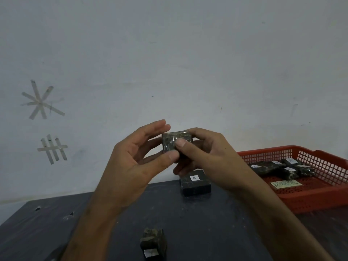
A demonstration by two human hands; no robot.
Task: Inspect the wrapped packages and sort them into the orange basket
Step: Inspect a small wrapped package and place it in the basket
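Held up in mid-air before a pale wall: one dark wrapped package (176, 143), glossy film catching the light, gripped from both sides. On its left, the left hand (131, 162), thumb pressed against the lower near corner, fingers extended behind its upper edge. On its right, the right hand (205, 153), thumb laid across the near face, fingers curled around the back and underside. Just below the right hand, flat on the dark table (56, 223), a second package (195, 183) bearing a white label marked "A". Nearer the viewer, below both wrists, a third package (153, 243) standing upright, a pale label on its near face, lettering unreadable. Well to the right of the right hand, the orange basket (320, 196), mesh-sided, holding several sorted packages (282, 168) with small white labels and a yellowish paper tag (286, 184) on its floor. Far to the left of the left hand, strips of tape (42, 100) stuck on the wall in a star and a grid
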